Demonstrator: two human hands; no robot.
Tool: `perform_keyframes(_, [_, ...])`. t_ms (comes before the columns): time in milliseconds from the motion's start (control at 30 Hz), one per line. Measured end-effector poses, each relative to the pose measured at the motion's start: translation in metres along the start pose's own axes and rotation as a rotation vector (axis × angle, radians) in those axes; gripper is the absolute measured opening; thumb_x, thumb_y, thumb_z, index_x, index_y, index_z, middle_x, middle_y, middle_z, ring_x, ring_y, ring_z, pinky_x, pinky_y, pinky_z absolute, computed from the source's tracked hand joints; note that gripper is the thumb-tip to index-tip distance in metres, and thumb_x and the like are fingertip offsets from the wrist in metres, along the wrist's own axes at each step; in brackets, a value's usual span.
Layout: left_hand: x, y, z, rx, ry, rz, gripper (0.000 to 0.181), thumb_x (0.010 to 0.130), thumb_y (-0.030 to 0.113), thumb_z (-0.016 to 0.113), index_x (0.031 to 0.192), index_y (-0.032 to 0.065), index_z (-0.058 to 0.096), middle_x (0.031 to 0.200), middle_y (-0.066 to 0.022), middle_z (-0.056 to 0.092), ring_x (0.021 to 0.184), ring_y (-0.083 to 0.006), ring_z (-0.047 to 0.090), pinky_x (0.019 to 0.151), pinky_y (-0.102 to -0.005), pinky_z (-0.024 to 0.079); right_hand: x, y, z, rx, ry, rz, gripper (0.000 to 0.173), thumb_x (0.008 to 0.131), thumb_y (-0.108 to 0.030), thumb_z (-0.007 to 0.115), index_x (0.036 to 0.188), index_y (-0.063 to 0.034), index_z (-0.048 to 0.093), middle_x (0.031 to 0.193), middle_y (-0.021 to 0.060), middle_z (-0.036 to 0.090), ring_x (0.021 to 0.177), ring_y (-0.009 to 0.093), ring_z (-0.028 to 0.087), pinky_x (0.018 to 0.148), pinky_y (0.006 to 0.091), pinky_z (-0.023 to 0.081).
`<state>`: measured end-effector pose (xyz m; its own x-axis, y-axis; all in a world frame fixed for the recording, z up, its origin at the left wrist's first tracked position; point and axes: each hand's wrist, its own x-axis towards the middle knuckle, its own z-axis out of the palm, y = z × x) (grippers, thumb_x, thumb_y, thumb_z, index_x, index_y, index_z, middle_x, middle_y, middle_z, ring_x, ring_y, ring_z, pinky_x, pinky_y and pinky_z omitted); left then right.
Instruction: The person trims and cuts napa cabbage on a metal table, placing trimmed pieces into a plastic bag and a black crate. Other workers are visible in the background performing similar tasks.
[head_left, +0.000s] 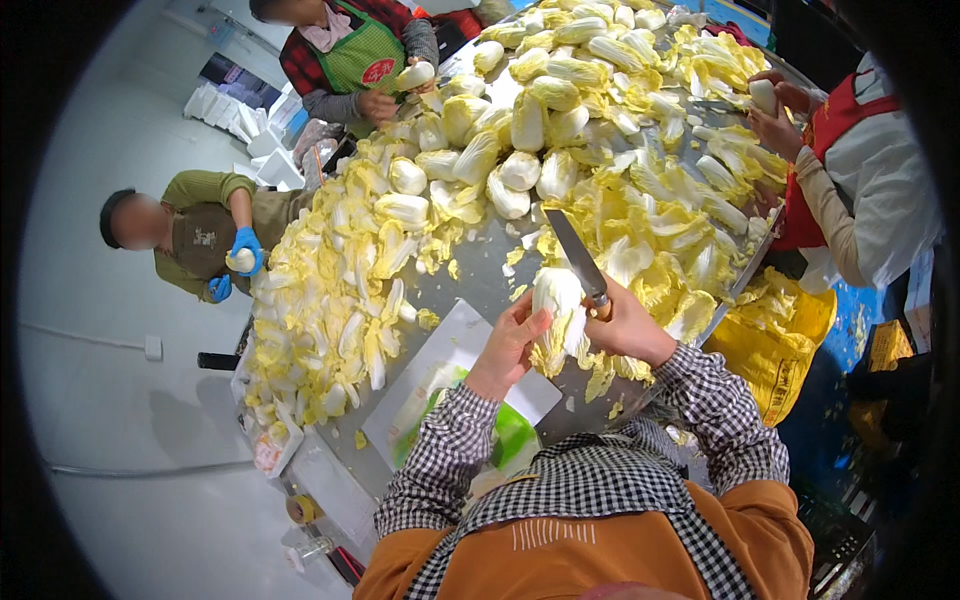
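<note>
My left hand (517, 337) grips a napa cabbage (556, 304) from its left side, above the metal table (487, 259). The cabbage's white base points away from me and its yellow leaf tips point towards me. In my right hand (626, 319) is a knife (577, 251) with a wooden handle, its broad blade slanting up and away past the cabbage. My right fingers are close against the cabbage's right side, where a leaf hangs partly loose. Below my hands lie a white board (457, 337) and a green and clear plastic bag (514, 439).
Whole cabbages (517, 172) are heaped ahead. Loose leaves (337, 285) cover the left, and more leaves (675, 232) the right. A yellow sack (772, 360) hangs at the right edge. Co-workers stand around the table, several holding cabbages. A tape roll (301, 509) sits lower left.
</note>
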<state>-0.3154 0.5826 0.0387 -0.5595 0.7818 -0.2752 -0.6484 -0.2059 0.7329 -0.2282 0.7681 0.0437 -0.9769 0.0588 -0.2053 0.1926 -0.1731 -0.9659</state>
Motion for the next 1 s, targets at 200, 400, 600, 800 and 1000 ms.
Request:
perform_keyframes(200, [0.003, -0.008, -0.009, 0.257, 0.126, 0.033, 0.069, 0.087, 0.024, 0.07, 0.139, -0.0028, 0.033, 0.122, -0.0079, 0.052, 0.11, -0.0142, 0.053, 0.092, -0.0286, 0.047, 0.005, -0.001, -0.007, -0.292, 0.052, -0.211, 0.069, 0.082, -0.027, 0.074, 0.139, -0.0083, 0.041, 0.096, 0.0098, 0.065, 0.066, 0.014, 0.063, 0.06, 0.0284, 0.051])
perform_keyframes(400, [0.001, -0.016, 0.002, 0.28, 0.174, 0.066, 0.067, 0.086, 0.024, 0.071, 0.136, -0.0043, 0.035, 0.121, -0.009, 0.051, 0.109, -0.0128, 0.052, 0.091, -0.0266, 0.045, 0.012, 0.019, 0.001, -0.41, 0.099, -0.417, 0.043, 0.089, -0.018, 0.062, 0.129, -0.0088, 0.051, 0.085, 0.0157, 0.066, 0.063, 0.018, 0.063, 0.061, 0.032, 0.052])
perform_keyframes(600, [-0.004, -0.012, 0.017, 0.436, 0.218, 0.162, 0.068, 0.086, 0.023, 0.072, 0.136, -0.0057, 0.035, 0.121, -0.0101, 0.052, 0.109, -0.0138, 0.052, 0.091, -0.027, 0.045, 0.009, 0.007, -0.008, -0.313, 0.026, -0.179, 0.048, 0.083, -0.016, 0.066, 0.127, -0.003, 0.051, 0.075, 0.0116, 0.063, 0.059, 0.013, 0.056, 0.054, 0.0271, 0.046])
perform_keyframes(800, [-0.008, -0.007, 0.023, 0.773, 0.198, 0.175, 0.065, 0.086, 0.023, 0.071, 0.135, -0.0042, 0.038, 0.122, -0.0096, 0.054, 0.11, -0.0142, 0.053, 0.092, -0.0274, 0.045, 0.004, -0.005, -0.008, -0.354, 0.005, -0.234, 0.054, 0.076, -0.013, 0.066, 0.125, -0.0005, 0.047, 0.066, 0.0084, 0.056, 0.055, 0.013, 0.051, 0.051, 0.0287, 0.043])
perform_keyframes(1000, [-0.01, -0.008, 0.014, 0.227, 0.118, -0.022, 0.062, 0.089, 0.03, 0.066, 0.135, -0.0022, 0.04, 0.119, -0.0097, 0.056, 0.101, -0.0171, 0.059, 0.087, -0.0306, 0.05, 0.01, 0.019, -0.009, -0.178, 0.026, -0.19, 0.045, 0.078, -0.011, 0.062, 0.12, -0.0015, 0.05, 0.063, 0.0049, 0.055, 0.053, 0.011, 0.053, 0.05, 0.0273, 0.043])
